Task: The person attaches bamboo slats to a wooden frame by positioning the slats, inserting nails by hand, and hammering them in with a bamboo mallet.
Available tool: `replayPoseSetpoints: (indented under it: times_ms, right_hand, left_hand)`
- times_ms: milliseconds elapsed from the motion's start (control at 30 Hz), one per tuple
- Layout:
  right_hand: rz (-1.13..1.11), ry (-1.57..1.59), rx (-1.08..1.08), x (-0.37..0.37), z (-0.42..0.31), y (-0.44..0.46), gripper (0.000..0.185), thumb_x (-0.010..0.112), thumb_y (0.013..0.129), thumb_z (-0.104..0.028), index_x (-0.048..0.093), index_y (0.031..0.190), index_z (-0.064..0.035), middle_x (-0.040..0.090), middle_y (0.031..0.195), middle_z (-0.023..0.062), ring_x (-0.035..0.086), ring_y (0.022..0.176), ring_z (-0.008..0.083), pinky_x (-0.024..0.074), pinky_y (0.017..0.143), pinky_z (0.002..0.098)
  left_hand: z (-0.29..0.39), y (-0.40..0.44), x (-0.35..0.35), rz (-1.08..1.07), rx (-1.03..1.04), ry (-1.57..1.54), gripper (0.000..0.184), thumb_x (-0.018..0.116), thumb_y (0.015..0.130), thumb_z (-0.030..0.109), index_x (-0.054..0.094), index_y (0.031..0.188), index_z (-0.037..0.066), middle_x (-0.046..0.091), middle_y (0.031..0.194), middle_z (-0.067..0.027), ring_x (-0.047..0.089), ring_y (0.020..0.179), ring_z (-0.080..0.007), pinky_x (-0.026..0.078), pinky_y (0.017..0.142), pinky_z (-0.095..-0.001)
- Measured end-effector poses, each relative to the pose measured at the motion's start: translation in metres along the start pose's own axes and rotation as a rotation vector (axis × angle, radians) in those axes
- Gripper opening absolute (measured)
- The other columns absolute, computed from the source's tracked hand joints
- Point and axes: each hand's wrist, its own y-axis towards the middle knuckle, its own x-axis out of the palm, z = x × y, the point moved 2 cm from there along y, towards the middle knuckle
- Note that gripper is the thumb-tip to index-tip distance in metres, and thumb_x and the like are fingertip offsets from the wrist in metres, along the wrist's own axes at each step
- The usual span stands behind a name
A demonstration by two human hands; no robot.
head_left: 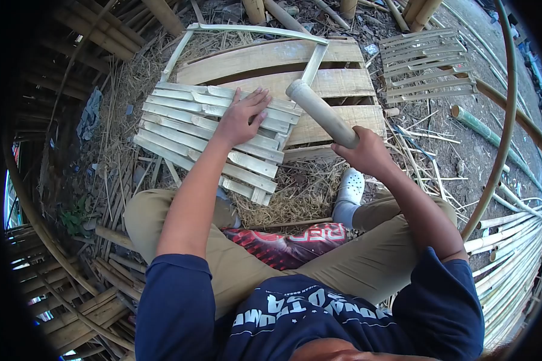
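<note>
**Right hand gripping a bamboo tube, left hand bracing a slatted panel**

The right hand [367, 153] is clamping around the near end of a thick bamboo tube [322, 113], its far end pointing toward 11 o'clock. The left hand [242, 117] is lying with fingers apart, pressing on a slatted bamboo panel [247, 163] at 11 o'clock from the lap, gripping nothing. The panel is partly overlapping wooden boards [337, 83] at 12 o'clock; a second slatted panel [424, 64] is lying at 1 o'clock. The tube's far end is hanging near the left fingertips, so a misjudged swing could be bruising them. Light pressure could be letting the panel skid; a hard, off-centre knock could be splitting its thin slats.
</note>
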Motion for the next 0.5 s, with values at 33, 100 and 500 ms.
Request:
replayPoseSetpoints:
  times_ms: [33,100,500]
  right_hand:
    - [-0.001,0.008,0.003,-0.002,-0.001,-0.001,0.063,0.079,0.085,-0.047,0.068,0.114,0.0069,0.075,0.101,0.0274,0.075,0.097,0.0402,0.0580,0.089,0.0481]
    - [0.008,0.006,0.008,-0.002,0.000,0.001,0.063,0.079,0.085,-0.047,0.068,0.114,0.0071,0.075,0.101,0.0274,0.075,0.097,0.0403,0.0580,0.088,0.0482]
    - [-0.016,0.140,0.050,0.008,0.006,0.007,0.063,0.080,0.085,-0.045,0.067,0.115,0.0080,0.075,0.099,0.0271,0.076,0.094,0.0391,0.0579,0.085,0.0475]
  left_hand:
    - [0.001,0.001,-0.001,-0.008,-0.008,0.003,0.043,0.057,0.104,0.018,0.061,0.147,0.015,0.049,0.162,-0.0052,0.040,0.154,-0.0253,0.014,0.130,-0.0596]
    - [0.000,0.003,0.002,0.006,-0.011,0.006,0.043,0.058,0.103,0.017,0.062,0.147,0.015,0.051,0.161,-0.0049,0.041,0.153,-0.0238,0.017,0.130,-0.0570]
    - [-0.002,0.000,0.001,0.025,-0.009,0.038,0.041,0.051,0.106,0.020,0.063,0.146,0.016,0.054,0.158,-0.0047,0.043,0.152,-0.0226,0.023,0.129,-0.0521]
